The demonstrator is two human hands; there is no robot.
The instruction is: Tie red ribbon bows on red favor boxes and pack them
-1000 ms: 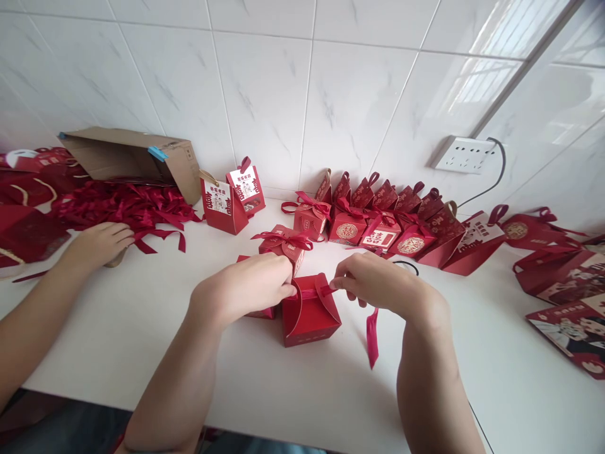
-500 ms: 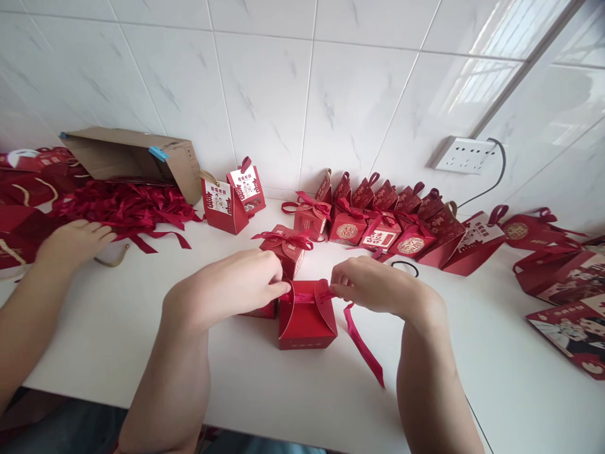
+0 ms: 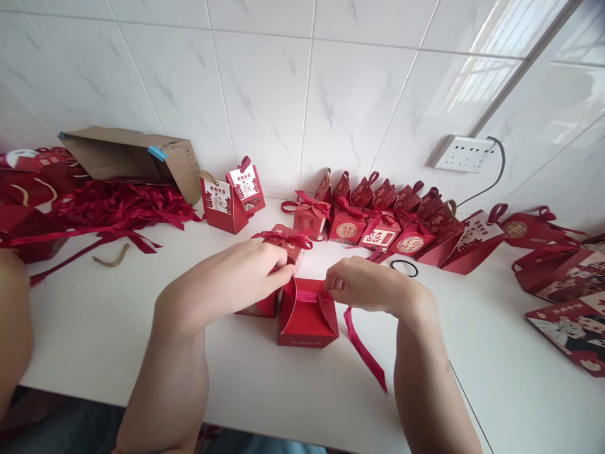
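Note:
A small red gift box (image 3: 307, 320) stands on the white table (image 3: 113, 328) in front of me. A dark red ribbon (image 3: 363, 347) runs across its top and trails down to the right. My left hand (image 3: 241, 274) pinches the ribbon at the box's left flap. My right hand (image 3: 368, 285) pinches it at the right flap. Both hands are closed on the ribbon. Another red box lies partly hidden behind my left hand.
A row of finished red boxes (image 3: 378, 221) lines the tiled wall. A heap of red ribbons (image 3: 118, 205) and a brown carton (image 3: 137, 157) lie at the left. Another person's arm (image 3: 14, 315) sits at the left edge. A black hair band (image 3: 404, 268) and flat red bags (image 3: 567, 296) lie right.
The other person's hand has drawn back from the ribbon heap to the left edge, pulling a ribbon out. My hands shifted the box slightly and kept hold of the ribbon.

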